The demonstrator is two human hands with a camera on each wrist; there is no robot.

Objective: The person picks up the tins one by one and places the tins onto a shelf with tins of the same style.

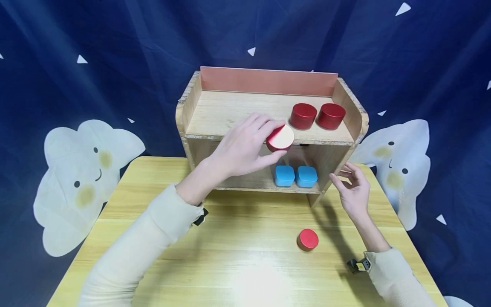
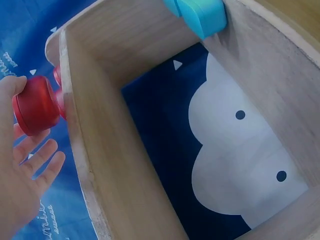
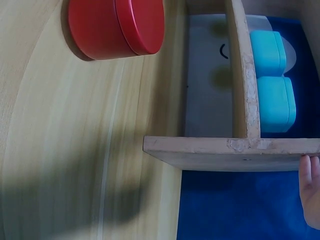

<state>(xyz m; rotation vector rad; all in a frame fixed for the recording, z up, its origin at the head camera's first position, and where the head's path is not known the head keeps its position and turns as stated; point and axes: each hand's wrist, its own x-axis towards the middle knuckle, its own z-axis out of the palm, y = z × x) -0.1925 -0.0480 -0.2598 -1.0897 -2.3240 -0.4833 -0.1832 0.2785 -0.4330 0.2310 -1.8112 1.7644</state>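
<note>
My left hand holds a round red tin between thumb and fingers, in front of the upper board of a wooden shelf. Light glares off the tin's lid in the head view; the left wrist view shows its red side. On that upper board, toward the right, stand two more red tins, one left and one right. My right hand is at the shelf's right side panel, its fingertips against the panel in the right wrist view. Its fingers are loosely bent.
Two light-blue square tins, left and right, sit side by side on the lower board. Another red tin stands on the wooden table before the shelf. A dark blue curtain with white clouds hangs behind.
</note>
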